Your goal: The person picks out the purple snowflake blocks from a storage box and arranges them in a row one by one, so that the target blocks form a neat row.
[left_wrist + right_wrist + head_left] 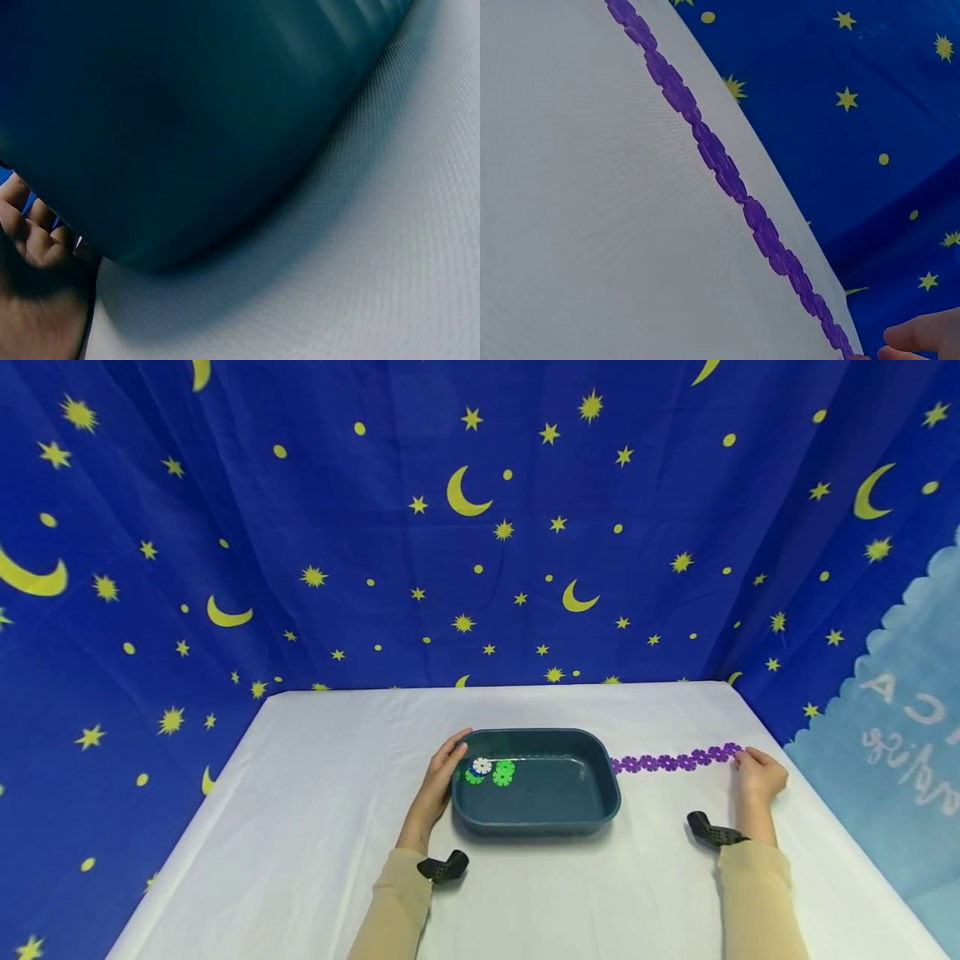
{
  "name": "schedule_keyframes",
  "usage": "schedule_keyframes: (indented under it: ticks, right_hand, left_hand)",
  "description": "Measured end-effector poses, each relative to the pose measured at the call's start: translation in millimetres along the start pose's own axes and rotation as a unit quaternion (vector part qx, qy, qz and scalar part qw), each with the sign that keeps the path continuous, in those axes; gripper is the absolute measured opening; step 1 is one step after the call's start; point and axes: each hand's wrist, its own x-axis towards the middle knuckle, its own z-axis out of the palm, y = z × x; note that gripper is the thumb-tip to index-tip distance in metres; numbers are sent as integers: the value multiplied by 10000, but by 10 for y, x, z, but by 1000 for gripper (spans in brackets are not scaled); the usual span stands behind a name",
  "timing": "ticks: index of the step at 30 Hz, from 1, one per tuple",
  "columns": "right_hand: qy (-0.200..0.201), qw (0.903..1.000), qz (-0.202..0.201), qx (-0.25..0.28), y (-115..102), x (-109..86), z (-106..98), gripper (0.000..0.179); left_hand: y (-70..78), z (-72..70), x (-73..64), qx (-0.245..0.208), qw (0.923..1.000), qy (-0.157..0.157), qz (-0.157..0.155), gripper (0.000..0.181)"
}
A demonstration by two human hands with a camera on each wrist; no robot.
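My left hand [435, 783] grips the left side of a dark teal plastic tub [536, 828], its thumb at the rim. In the left wrist view the tub wall [187, 150] hides part of the fingers [45, 244]. To the right, my right hand [762, 777] pinches the far end of a chain of purple snowflake discs [666, 763]. The chain runs leftward to the tub's right side, where its other end is hidden. In the right wrist view the linked purple discs [720, 161] lead down to the fingertips [911, 334].
Inside the tub, at its left, lie green discs [503, 774] and a white disc [482, 766] overlapping a blue and a green one. A white cloth [315, 827] covers the table. Blue star-patterned curtains [420, 543] stand behind and beside it, with a light blue cloth [911, 693] at right.
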Motion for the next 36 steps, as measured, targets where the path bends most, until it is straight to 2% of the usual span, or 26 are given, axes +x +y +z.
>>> schedule_keyframes:
  ticks: [7, 11, 14, 18, 22, 26, 29, 33, 36]
  right_hand:
    - [96, 9993, 284, 238, -22, -27, -9, 39]
    - [150, 9985, 449, 269, -44, -52, -10, 24]
    - [230, 9982, 464, 308, -50, -68, -10, 12]
    - [274, 9983, 376, 339, -49, -105, 29, 14]
    - [339, 9994, -34, -70, -75, -158, 128, 11]
    - [363, 9973, -448, -453, -154, -266, 282, 29]
    - [318, 9937, -814, -707, -247, -385, 422, 30]
    - [69, 9791, -1768, -999, -354, -584, 632, 27]
    - [-353, 9649, -2369, -1072, -414, -767, 785, 28]
  left_hand:
    - [9, 10, -6, -27, 10000, -19, -1, 49]
    - [13, 14, -10, 55, 10000, -24, 38, 55]
    - [7, 14, -8, 102, 9999, -40, 37, 57]
    - [10, -1, -7, 84, 10000, -39, 26, 53]
    - [29, -14, -1, 73, 10000, -33, 17, 51]
    - [49, -35, -12, 78, 10000, 3, -27, 51]
    - [46, -52, -21, 113, 9999, 60, -42, 50]
    - [20, -84, -24, 173, 9998, 85, 33, 52]
    - [17, -111, -30, 18, 10000, 85, -29, 58]
